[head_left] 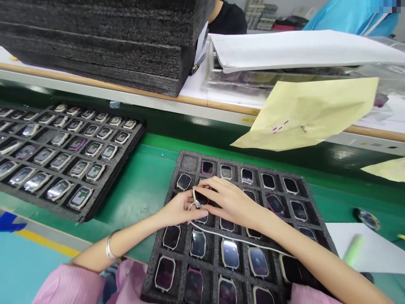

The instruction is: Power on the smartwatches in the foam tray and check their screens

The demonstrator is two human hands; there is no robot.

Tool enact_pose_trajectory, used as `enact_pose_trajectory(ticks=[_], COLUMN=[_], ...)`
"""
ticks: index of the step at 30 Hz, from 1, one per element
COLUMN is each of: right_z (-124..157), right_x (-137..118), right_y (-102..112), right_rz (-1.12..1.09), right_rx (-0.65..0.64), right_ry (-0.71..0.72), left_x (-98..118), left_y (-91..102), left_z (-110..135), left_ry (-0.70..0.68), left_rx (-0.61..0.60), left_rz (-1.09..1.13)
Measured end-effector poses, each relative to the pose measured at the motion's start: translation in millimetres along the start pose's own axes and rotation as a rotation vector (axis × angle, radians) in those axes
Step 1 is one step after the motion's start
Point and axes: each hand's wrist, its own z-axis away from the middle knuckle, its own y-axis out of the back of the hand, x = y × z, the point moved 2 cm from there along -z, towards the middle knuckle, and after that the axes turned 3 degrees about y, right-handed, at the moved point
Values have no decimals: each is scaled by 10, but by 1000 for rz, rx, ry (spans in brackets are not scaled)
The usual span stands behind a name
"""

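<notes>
two hands on one watch — one cable; two watch trays

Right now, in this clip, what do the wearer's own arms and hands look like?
The left hand and right hand are ungloved. A thin, rounded silver-coloured bangle circles the left wrist; none shows on the right. The loose pink fabric sleeves leave both forearms bare.
</notes>
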Motion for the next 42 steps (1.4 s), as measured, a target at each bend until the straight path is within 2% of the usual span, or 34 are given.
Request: enact_pose_trajectory(ticks=[4, 8, 14, 22, 36, 42], right_z=[46, 97, 129, 129, 149, 107], right_x=[23, 27, 26, 37, 78, 53], right_y=[-55, -203, -392, -447, -480, -241], right_rz=[-67, -205, -552, -661, -607, -186], right_rx=[22, 113, 318, 377, 374, 280], right_ry=[9, -8, -22, 44, 74, 56], left_x=[-15, -11, 25, -5, -1, 26], left_y=[-35, -35, 9, 6, 4, -30], left_z=[13, 39, 75, 92, 106, 53], left_ry=[15, 48, 66, 48, 44, 14], left_rx=[30, 83, 8, 7, 25, 57], left_rz=[-33, -64, -36, -26, -111, -87])
